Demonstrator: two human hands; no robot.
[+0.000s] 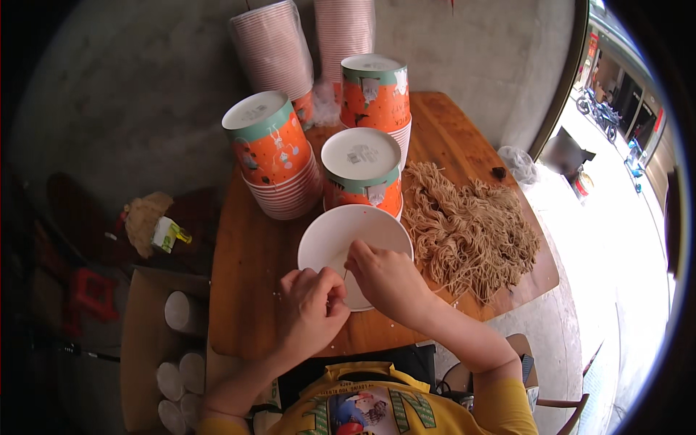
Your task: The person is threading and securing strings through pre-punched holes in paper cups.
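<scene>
A white paper bowl sits open on the wooden table right in front of me. My right hand grips its near rim, fingers curled over the edge. My left hand is closed beside it at the rim, pinching something small that I cannot make out. A heap of brown dried noodles lies to the right of the bowl.
Three stacks of upturned orange and teal paper bowls stand behind the bowl. Wrapped sleeves of pink cups lean on the wall. A cardboard box with white rolls sits at lower left.
</scene>
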